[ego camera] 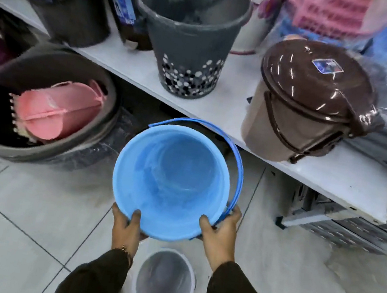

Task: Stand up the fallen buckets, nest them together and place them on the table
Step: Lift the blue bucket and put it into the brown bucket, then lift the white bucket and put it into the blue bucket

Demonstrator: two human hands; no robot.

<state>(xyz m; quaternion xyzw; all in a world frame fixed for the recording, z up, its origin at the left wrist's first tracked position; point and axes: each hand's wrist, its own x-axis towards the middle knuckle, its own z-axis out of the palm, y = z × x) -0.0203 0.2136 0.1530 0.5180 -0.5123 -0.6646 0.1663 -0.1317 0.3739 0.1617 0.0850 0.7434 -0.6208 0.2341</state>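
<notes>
Clear bucket (164,282) upright below both hands' light-blue, handled bucket (169,180).

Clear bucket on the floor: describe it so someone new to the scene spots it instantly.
Start at the blue bucket held in both hands above the tiled floor. Directly beneath it, between the person's sleeves, stands the clear bucket, upright and open-topped. It is the only see-through one; its neighbours are opaque blue, grey or brown.

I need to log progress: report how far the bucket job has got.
Done: the clear bucket stands upright on the floor. In hand: left hand and right hand hold the blue bucket by its rim above it. Left: nesting them and setting them on the white table.
</notes>
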